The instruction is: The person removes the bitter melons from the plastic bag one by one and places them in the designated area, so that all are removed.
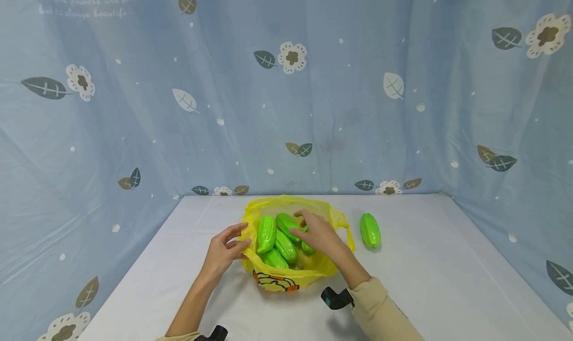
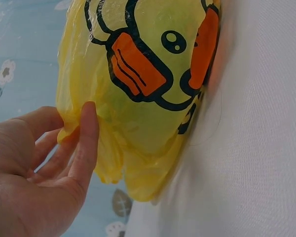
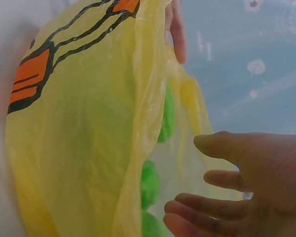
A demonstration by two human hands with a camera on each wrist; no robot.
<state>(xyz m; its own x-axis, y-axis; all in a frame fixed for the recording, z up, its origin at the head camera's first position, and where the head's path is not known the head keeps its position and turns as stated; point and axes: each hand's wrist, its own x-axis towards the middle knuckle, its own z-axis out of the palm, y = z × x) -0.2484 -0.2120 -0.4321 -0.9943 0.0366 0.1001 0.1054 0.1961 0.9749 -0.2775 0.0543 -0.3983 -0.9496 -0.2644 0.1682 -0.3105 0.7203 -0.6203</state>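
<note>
A yellow plastic bag (image 1: 313,280) with a cartoon print stands on the table with its mouth wide. Several bright green, ridged, elongated vegetables (image 1: 266,234) lie inside it. My left hand (image 1: 226,249) pinches the bag's left rim between thumb and fingers; the left wrist view shows the yellow film (image 2: 148,133) gathered there. Over the right part of the bag's mouth is my right hand (image 1: 317,231), its fingers spread and loosely bent. In the right wrist view no object lies between the right fingers (image 3: 207,207), and green vegetables show behind the bag's edge.
One more green vegetable (image 1: 370,230) lies on the white tabletop (image 1: 429,271), right of the bag. A blue patterned curtain (image 1: 331,107) encloses the table at the back and sides. Black wrist camera mounts (image 1: 336,298) sit at both sleeves.
</note>
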